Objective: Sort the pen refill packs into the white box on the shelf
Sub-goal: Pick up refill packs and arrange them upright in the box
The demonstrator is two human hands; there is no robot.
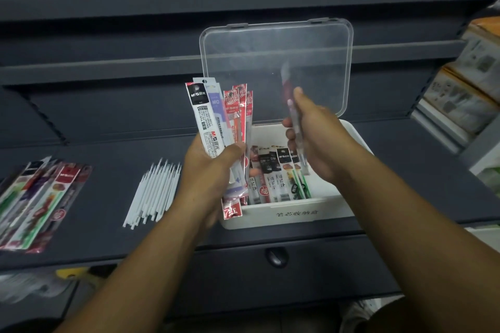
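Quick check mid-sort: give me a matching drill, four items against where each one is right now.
1 fanned packs
2 single pack
3 loose white refills
4 clear lid

A on the shelf, left of the white box
B in the right hand
C standing open behind the box
D in the left hand

Pairs: 1-D, 2-B, 3-A, 4-C

white box [297, 213]: 1 | clear lid [276, 62]: 1 | left hand [208, 170]: 1 | right hand [319, 140]: 1 | fanned refill packs [213, 121] in left hand: at least 5, overlapping | single refill pack [293, 116] in right hand: 1 | boxed refill packs [276, 176]: about 6 | piled refill packs [40, 197] on shelf: several, uncountable | loose white tubes [154, 192]: over a dozen
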